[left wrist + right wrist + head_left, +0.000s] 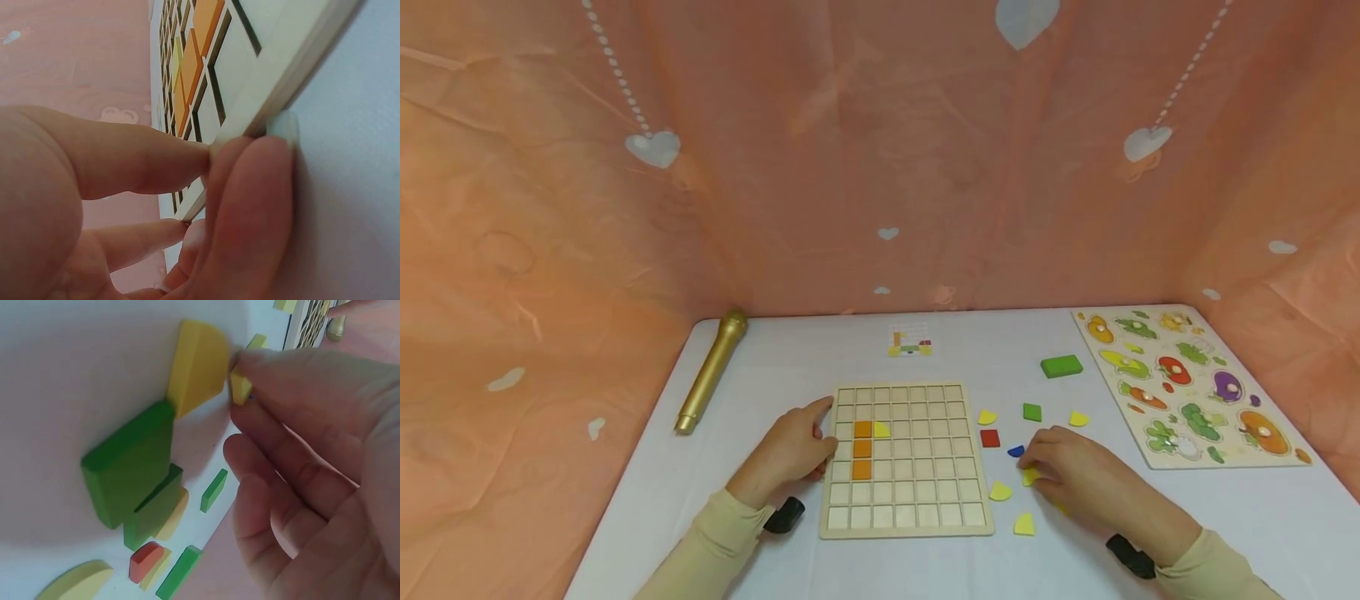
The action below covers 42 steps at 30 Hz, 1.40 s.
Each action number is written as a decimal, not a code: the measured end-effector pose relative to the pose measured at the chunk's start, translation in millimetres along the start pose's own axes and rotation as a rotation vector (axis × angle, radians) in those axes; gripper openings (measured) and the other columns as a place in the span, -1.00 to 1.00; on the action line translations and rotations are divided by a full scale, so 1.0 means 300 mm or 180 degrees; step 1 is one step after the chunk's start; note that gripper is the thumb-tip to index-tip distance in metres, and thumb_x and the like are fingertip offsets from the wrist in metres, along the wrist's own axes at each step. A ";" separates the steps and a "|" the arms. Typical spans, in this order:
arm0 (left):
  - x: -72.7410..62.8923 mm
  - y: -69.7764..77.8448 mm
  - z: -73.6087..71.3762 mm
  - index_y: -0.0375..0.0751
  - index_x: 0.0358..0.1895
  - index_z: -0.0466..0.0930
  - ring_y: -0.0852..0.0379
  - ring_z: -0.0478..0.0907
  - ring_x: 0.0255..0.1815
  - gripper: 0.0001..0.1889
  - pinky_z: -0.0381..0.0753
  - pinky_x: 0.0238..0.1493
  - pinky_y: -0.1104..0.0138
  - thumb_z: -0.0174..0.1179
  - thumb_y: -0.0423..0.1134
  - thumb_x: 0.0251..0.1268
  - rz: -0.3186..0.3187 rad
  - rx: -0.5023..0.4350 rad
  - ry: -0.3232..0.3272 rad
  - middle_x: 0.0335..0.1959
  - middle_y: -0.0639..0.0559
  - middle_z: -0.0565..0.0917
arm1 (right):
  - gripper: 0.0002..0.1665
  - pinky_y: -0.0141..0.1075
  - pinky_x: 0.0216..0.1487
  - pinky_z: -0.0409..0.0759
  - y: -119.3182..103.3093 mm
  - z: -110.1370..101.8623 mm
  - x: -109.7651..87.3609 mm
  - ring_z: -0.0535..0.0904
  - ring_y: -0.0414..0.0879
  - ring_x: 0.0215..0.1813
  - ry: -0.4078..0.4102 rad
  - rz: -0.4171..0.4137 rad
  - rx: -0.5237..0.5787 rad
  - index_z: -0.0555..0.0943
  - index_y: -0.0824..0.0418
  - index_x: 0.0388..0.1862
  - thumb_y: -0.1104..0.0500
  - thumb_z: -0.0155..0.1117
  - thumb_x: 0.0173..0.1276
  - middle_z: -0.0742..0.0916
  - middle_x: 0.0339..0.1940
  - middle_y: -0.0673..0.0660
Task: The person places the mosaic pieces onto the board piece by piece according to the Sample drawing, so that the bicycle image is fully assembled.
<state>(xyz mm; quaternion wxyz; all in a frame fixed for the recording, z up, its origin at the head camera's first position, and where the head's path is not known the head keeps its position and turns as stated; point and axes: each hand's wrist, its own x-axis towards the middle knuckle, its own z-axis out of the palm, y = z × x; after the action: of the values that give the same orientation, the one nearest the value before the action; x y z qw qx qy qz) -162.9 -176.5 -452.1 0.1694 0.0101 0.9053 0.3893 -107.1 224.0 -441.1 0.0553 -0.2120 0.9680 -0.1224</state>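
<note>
A wooden grid board lies flat, with three orange squares in a column and a yellow quarter-circle beside the top one. At its left edge, my left hand grips the rim between thumb and fingers. To the right of the board, my right hand pinches a yellow piece with thumb and index finger, low over the table. A blue piece lies just beyond those fingertips. Around this hand lie a red square, a green square and several yellow quarter-circles. My right hand hides some pieces in the head view.
Behind the board lies a small pattern card. A green block sits at the back right, near a vegetable puzzle board. The gold microphone lies far left. A pink curtain hangs behind the table.
</note>
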 end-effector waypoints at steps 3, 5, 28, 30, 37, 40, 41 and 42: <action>0.000 0.003 -0.001 -0.23 0.68 0.29 0.11 0.63 -0.60 -0.23 0.68 -0.52 0.31 0.28 -0.38 0.41 0.0012 -0.0002 -0.0013 -0.36 -0.09 0.55 | -0.73 -0.11 0.12 0.76 -0.003 0.003 0.002 0.69 -0.18 0.05 0.0046 -0.0040 -0.0013 0.83 -0.14 -0.17 0.17 0.69 0.21 0.73 -0.12 -0.24; 0.002 0.005 -0.004 -0.23 0.68 0.28 0.11 0.63 -0.60 -0.23 0.68 -0.52 0.31 0.28 -0.38 0.41 0.0020 0.0004 -0.0009 -0.37 -0.09 0.56 | -0.74 -0.14 0.09 0.75 -0.006 0.004 0.010 0.68 -0.20 0.04 0.0101 -0.0127 -0.0032 0.83 -0.13 -0.17 0.17 0.69 0.22 0.72 -0.13 -0.25; -0.001 0.006 -0.019 -0.23 0.68 0.28 0.11 0.61 -0.65 -0.21 0.53 -0.51 0.34 0.24 -0.38 0.36 0.0123 0.0132 -0.0033 -0.55 -0.03 0.58 | -0.85 -0.45 -0.10 0.61 -0.547 0.120 0.339 0.56 -0.27 -0.11 0.0187 -0.1213 0.0464 0.84 0.04 -0.15 0.09 0.61 0.33 0.74 -0.20 -0.12; -0.002 0.004 -0.016 -0.22 0.69 0.28 0.11 0.59 -0.66 -0.21 0.52 -0.52 0.34 0.24 -0.37 0.36 0.0110 0.0111 -0.0047 -0.55 -0.03 0.58 | -0.88 -0.48 -0.13 0.57 -0.574 0.138 0.347 0.54 -0.29 -0.14 0.0201 -0.1239 0.0380 0.84 0.02 -0.17 0.12 0.59 0.32 0.71 -0.24 -0.13; 0.004 0.005 -0.011 -0.23 0.68 0.29 0.12 0.56 -0.69 -0.20 0.47 -0.50 0.34 0.24 -0.37 0.33 0.0135 0.0165 -0.0037 -0.61 -0.01 0.58 | -0.88 -0.47 -0.21 0.46 -0.598 0.175 0.354 0.48 -0.29 -0.25 0.0254 -0.1301 0.0216 0.82 -0.03 -0.29 0.18 0.58 0.22 0.62 -0.37 -0.17; 0.005 0.004 -0.011 -0.22 0.68 0.30 0.13 0.55 -0.69 -0.20 0.47 -0.50 0.34 0.25 -0.37 0.33 0.0126 0.0172 -0.0014 -0.59 -0.01 0.58 | -0.90 -0.48 -0.22 0.44 -0.601 0.179 0.355 0.45 -0.29 -0.26 0.0264 -0.1332 0.0221 0.82 -0.02 -0.29 0.17 0.57 0.24 0.60 -0.38 -0.17; 0.005 0.002 -0.011 -0.22 0.68 0.30 0.13 0.55 -0.68 -0.20 0.47 -0.49 0.34 0.25 -0.37 0.33 0.0115 0.0159 -0.0006 -0.58 -0.01 0.57 | -0.91 -0.48 -0.22 0.43 -0.602 0.180 0.356 0.44 -0.30 -0.27 0.0258 -0.1340 0.0221 0.81 -0.02 -0.29 0.17 0.57 0.25 0.60 -0.38 -0.17; 0.005 0.001 -0.011 -0.22 0.68 0.30 0.13 0.55 -0.68 -0.20 0.47 -0.50 0.34 0.26 -0.38 0.33 0.0106 0.0152 0.0004 -0.57 -0.01 0.57 | -0.91 -0.48 -0.23 0.42 -0.604 0.180 0.356 0.44 -0.30 -0.27 0.0257 -0.1352 0.0209 0.81 -0.02 -0.30 0.17 0.57 0.26 0.59 -0.38 -0.17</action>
<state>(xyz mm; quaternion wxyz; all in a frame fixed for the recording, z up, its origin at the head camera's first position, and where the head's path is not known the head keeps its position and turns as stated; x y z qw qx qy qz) -165.3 -178.3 -450.1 0.1620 0.0289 0.9142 0.3704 -123.3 7.7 -451.9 -0.0037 -0.4042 0.8985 -0.1712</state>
